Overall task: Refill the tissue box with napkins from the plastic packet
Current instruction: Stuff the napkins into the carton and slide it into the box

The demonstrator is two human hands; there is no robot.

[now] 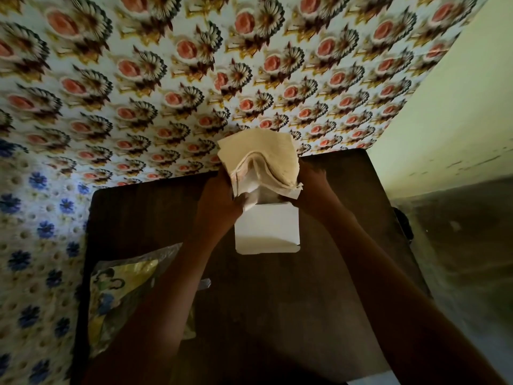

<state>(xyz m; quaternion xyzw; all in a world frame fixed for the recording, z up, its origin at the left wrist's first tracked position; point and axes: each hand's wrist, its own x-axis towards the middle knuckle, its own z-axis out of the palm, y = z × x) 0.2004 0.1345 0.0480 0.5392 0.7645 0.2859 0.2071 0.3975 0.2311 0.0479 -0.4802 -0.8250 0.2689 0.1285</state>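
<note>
A thick stack of cream napkins is bent into an arch over the open end of the white tissue box, which lies on the dark wooden table. My left hand grips the stack's left side, and my right hand grips its right side. The box's white flap points toward me. The plastic packet, clear with yellow print, lies on the table at the near left, partly under my left forearm.
A floral cloth with pink flowers covers the surface beyond the table. A blue-flowered cloth lies to the left. A pale wall and a dark floor are on the right.
</note>
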